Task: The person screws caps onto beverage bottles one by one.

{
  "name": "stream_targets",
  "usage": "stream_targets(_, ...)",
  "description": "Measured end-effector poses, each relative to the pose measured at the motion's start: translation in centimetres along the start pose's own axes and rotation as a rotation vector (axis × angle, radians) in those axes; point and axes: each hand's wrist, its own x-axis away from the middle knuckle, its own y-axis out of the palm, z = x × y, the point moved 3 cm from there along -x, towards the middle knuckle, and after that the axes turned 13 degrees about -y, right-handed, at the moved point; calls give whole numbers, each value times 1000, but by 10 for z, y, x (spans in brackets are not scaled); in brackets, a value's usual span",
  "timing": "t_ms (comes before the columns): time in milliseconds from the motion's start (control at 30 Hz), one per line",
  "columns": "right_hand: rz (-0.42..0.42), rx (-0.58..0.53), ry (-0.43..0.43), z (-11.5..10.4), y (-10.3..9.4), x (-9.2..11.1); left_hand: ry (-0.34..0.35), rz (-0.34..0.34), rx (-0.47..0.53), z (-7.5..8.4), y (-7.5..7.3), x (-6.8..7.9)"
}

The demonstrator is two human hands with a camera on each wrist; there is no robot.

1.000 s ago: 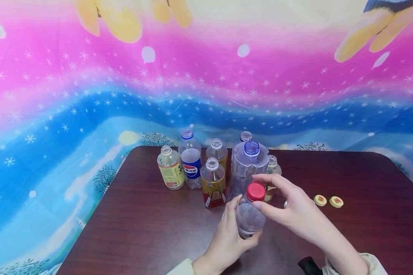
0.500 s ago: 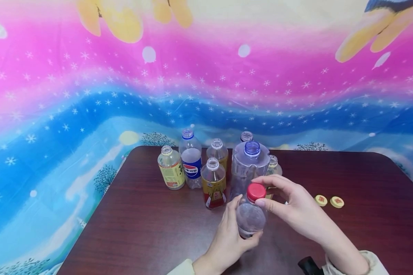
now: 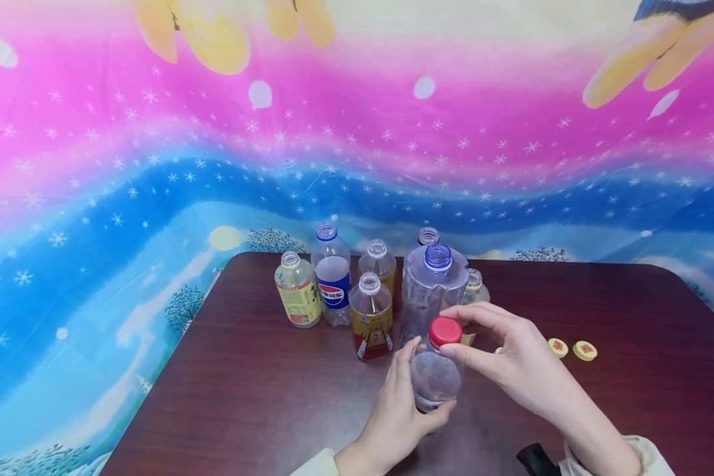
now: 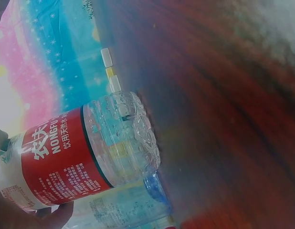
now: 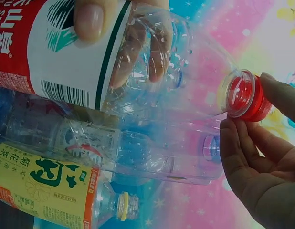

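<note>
My left hand [image 3: 389,413] grips a clear plastic water bottle [image 3: 436,378] round its upper body, holding it near upright. A red and white label [image 4: 61,162] wraps the bottle in the left wrist view. On its mouth sits a red cap [image 3: 445,332]. The thumb and fingers of my right hand [image 3: 529,370] pinch that cap from its sides, as the right wrist view also shows. Directly behind the held bottle stands a large clear bottle [image 3: 433,281] with a blue neck ring and no cap.
Several uncapped bottles stand behind and to the left, among them a Pepsi bottle [image 3: 332,284], a yellow-labelled bottle [image 3: 299,294] and a gold-and-red-labelled bottle [image 3: 371,324]. Yellow caps [image 3: 585,350] lie on the dark wooden table [image 3: 244,396], right of my hand. A patterned cloth [image 3: 357,132] hangs behind.
My right thumb has shifted from just below the red cap onto its side, and the fingers sit closer round it. The left hand and bottle stay nearly still.
</note>
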Motion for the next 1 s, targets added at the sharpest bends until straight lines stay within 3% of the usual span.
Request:
stream_targets(267, 26, 46, -28, -4, -3, 0, -42, -35, 20, 3, 0, 0)
stream_targets(400, -1, 47, 32, -2, -3, 0, -50, -42, 23, 2, 0, -1)
stream_targets(567, -17, -15, 106, 1, -2, 1, -3, 3, 9, 2, 0, -2)
stream_targets(700, -22, -60, 112, 1, -2, -1, 18, 39, -2, 2, -2, -3)
stream_targets(1000, -7, -62, 95, 0, 0, 0, -69, -15, 30, -2, -3, -4)
